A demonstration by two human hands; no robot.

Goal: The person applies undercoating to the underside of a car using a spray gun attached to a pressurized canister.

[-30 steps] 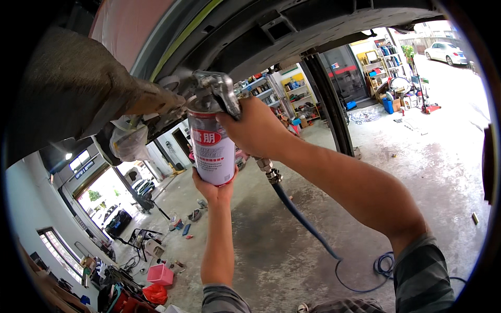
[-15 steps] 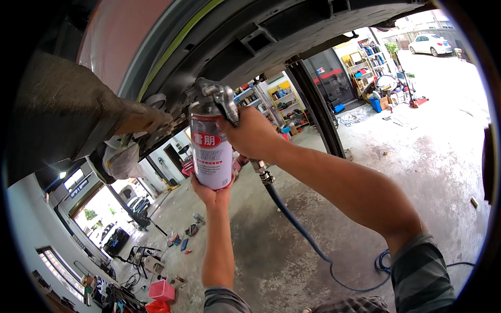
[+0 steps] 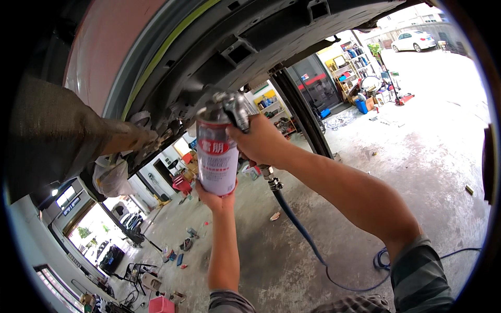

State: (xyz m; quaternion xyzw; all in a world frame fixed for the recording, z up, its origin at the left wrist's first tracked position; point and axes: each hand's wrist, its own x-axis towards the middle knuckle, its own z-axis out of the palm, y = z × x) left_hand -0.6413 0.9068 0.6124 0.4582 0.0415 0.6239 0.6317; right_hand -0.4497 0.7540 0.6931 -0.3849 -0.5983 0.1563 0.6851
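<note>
A white and grey can (image 3: 216, 163) with a red oval label stands nearly upright, a little tilted, below the raised vehicle's dark underside. My left hand (image 3: 216, 196) is closed around its base from below. Screwed or set on the can's top is a metal spray gun (image 3: 236, 110). My right hand (image 3: 259, 142) wraps round the gun's grip, its fingers partly hidden behind the can. From the grip's lower end a metal coupling (image 3: 271, 178) joins a blue air hose (image 3: 302, 230), which hangs to the floor. The gun's nozzle end is blurred near the underbody.
Overhead spans the car underbody (image 3: 209, 62), with a thick lift arm (image 3: 68, 120) on the left. A plastic-wrapped part (image 3: 110, 177) hangs beside it. Behind stands a dark lift post (image 3: 302, 112). Hose coils (image 3: 382, 259) and a pink bin (image 3: 162, 304) are on the floor.
The can and spray gun have moved slightly right and down within the view, away from the underbody. The background has shifted left as the view turned. Both hands keep their hold.
</note>
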